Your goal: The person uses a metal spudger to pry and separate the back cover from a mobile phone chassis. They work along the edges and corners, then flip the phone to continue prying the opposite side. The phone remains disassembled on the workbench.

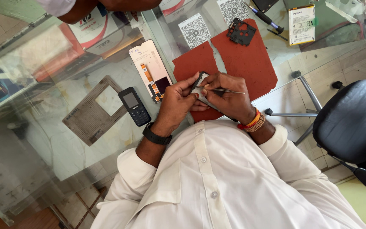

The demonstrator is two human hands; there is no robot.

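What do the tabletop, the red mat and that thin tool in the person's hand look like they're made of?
The tabletop looks like clear glass: the floor and its frame show through it, with glare on top. The red mat seems rubber or felt-like, matte, with a tear in it. The tweezers in the right hand look like bare metal, thin and shiny. The left hand steadies a small dark part; its material is unclear.

Both hands close over a small dark device, hiding most of it; the tweezers' tips vanish behind the fingers. A second person's arm is cut off at the top edge. The black chair runs past the right edge.
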